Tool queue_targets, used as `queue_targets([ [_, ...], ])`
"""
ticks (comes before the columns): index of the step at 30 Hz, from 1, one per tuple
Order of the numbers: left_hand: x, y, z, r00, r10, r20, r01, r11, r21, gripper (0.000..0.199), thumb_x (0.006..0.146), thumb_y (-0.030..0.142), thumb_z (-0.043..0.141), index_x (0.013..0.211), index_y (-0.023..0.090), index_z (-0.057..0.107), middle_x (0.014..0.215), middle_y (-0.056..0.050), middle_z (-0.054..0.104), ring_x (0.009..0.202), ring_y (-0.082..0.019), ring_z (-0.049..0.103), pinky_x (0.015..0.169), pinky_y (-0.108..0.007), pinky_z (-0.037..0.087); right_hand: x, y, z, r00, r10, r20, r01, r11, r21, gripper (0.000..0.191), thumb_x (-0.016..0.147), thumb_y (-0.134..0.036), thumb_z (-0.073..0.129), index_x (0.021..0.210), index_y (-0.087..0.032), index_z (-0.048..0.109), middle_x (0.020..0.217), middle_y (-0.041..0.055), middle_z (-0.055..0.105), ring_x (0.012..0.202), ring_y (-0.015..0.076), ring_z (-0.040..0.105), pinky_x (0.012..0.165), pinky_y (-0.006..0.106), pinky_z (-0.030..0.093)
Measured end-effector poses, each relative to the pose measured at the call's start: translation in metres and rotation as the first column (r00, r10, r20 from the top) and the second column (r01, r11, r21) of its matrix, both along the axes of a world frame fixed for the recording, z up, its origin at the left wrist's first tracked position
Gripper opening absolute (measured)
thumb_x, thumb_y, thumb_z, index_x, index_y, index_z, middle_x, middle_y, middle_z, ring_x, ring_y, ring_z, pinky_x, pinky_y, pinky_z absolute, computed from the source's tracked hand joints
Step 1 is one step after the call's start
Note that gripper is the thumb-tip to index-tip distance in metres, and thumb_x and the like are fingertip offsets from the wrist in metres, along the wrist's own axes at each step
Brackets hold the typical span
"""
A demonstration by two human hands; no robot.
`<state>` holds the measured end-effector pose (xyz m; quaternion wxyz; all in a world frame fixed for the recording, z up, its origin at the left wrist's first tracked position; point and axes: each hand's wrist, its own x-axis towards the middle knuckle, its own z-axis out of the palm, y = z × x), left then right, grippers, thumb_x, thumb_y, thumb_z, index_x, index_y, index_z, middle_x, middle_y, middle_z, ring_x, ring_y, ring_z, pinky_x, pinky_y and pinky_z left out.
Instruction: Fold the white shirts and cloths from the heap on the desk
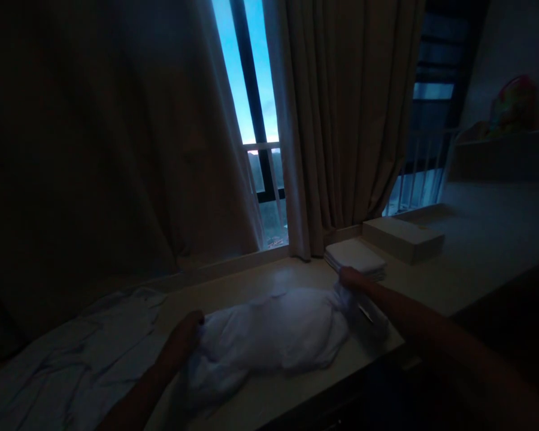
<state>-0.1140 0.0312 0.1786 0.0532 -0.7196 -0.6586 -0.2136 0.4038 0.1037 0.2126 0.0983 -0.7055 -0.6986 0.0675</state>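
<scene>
A white cloth garment, apparently a shirt, is stretched sideways over the pale ledge. My left hand is closed on its left edge. At the upper right corner, my right hand grips the same garment, with part of the fabric hanging below the wrist. The garment's lower parts sag onto the ledge in loose folds. Just behind my right hand lies a stack of folded white cloths. The room is dim, so the fingertips are hard to make out.
Crumpled white cloths spread over the left of the ledge. A white box stands at the back right. Brown curtains hang behind, parted at a window. A colourful object rests on a shelf.
</scene>
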Motion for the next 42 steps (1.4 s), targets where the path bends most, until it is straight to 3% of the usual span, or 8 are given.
queue_targets([
  [4, -0.006, -0.008, -0.049, 1.0, 0.004, 0.002, -0.004, 0.999, -0.032, 0.026, 0.074, 0.009, 0.035, 0.084, 0.02, 0.056, 0.091, -0.006, 0.065, 0.084, -0.017, 0.061, 0.08, -0.032, 0.048, -0.043, -0.036, -0.038, 0.982, 0.166, 0.086, -0.168, 0.986, 0.018, 0.022, 0.087, -0.01, 0.053, 0.107, -0.01, 0.062, 0.113, 0.0194, 0.061, 0.107, 0.0269, 0.058, 0.09, 0.04, 0.044],
  [8, 0.029, -0.042, -0.083, 0.985, -0.14, -0.097, 0.153, 0.977, 0.147, 0.026, 0.082, 0.019, 0.042, 0.102, 0.021, 0.059, 0.118, -0.01, 0.061, 0.111, -0.023, 0.056, 0.094, -0.039, 0.046, -0.071, -0.095, -0.097, 0.907, 0.41, 0.097, -0.417, 0.907, 0.061, 0.03, 0.081, -0.008, 0.051, 0.109, -0.016, 0.06, 0.102, 0.0133, 0.065, 0.094, 0.023, 0.061, 0.082, 0.033, 0.043],
  [12, 0.082, -0.101, -0.135, 0.866, -0.433, -0.251, 0.463, 0.883, 0.076, 0.026, 0.085, 0.018, 0.045, 0.102, 0.029, 0.062, 0.106, -0.006, 0.067, 0.099, -0.021, 0.062, 0.086, -0.037, 0.051, -0.062, -0.138, -0.158, 0.951, 0.307, 0.032, -0.308, 0.939, 0.156, 0.029, 0.079, -0.018, 0.055, 0.107, -0.015, 0.06, 0.105, 0.014, 0.062, 0.096, 0.0244, 0.058, 0.081, 0.032, 0.042],
  [16, 0.1, -0.12, -0.171, 0.957, -0.252, -0.147, 0.265, 0.962, 0.074, 0.024, 0.087, 0.029, 0.048, 0.107, 0.025, 0.061, 0.109, -0.007, 0.066, 0.098, -0.019, 0.063, 0.084, -0.034, 0.053, -0.047, -0.142, -0.185, 0.979, 0.204, -0.024, -0.19, 0.945, 0.267, 0.025, 0.083, -0.027, 0.055, 0.104, -0.016, 0.061, 0.106, 0.0132, 0.06, 0.102, 0.0258, 0.053, 0.089, 0.036, 0.038],
  [22, 0.096, -0.093, -0.181, 0.986, -0.051, -0.161, 0.088, 0.968, 0.235, 0.046, 0.087, 0.031, 0.049, 0.131, 0.02, 0.051, 0.138, -0.014, 0.05, 0.128, -0.029, 0.046, 0.101, -0.049, 0.043, -0.052, -0.13, -0.187, 0.955, 0.286, -0.08, -0.247, 0.914, 0.323, 0.047, 0.082, -0.032, 0.058, 0.128, -0.026, 0.053, 0.125, 0.0081, 0.055, 0.114, 0.0259, 0.047, 0.097, 0.038, 0.034],
  [32, 0.106, -0.08, -0.19, 0.962, -0.239, -0.131, 0.264, 0.938, 0.225, 0.04, 0.086, 0.017, 0.041, 0.121, 0.021, 0.06, 0.125, -0.01, 0.063, 0.115, -0.023, 0.059, 0.096, -0.041, 0.051, -0.075, -0.115, -0.198, 0.894, 0.271, -0.357, -0.129, 0.918, 0.375, 0.02, 0.088, -0.025, 0.047, 0.093, -0.019, 0.065, 0.097, 0.0088, 0.063, 0.095, 0.0228, 0.055, 0.088, 0.036, 0.04],
  [38, 0.139, -0.075, -0.16, 0.913, -0.396, -0.099, 0.408, 0.888, 0.212, 0.04, 0.087, 0.018, 0.038, 0.119, 0.026, 0.062, 0.119, -0.009, 0.066, 0.11, -0.022, 0.062, 0.093, -0.041, 0.053, -0.076, -0.108, -0.177, 0.582, 0.188, -0.791, 0.12, 0.942, 0.312, 0.023, 0.088, -0.039, 0.042, 0.091, -0.024, 0.06, 0.087, 0.0069, 0.064, 0.083, 0.0242, 0.059, 0.078, 0.038, 0.048],
  [42, 0.152, -0.078, -0.142, 0.943, -0.306, -0.13, 0.328, 0.918, 0.223, 0.043, 0.087, 0.022, 0.042, 0.128, 0.022, 0.054, 0.128, -0.012, 0.06, 0.119, -0.024, 0.055, 0.099, -0.043, 0.048, -0.086, -0.096, -0.139, 0.208, 0.168, -0.963, -0.027, 0.986, 0.167, 0.028, 0.087, -0.043, 0.043, 0.09, -0.021, 0.06, 0.083, 0.0065, 0.065, 0.081, 0.0227, 0.061, 0.073, 0.035, 0.049],
])
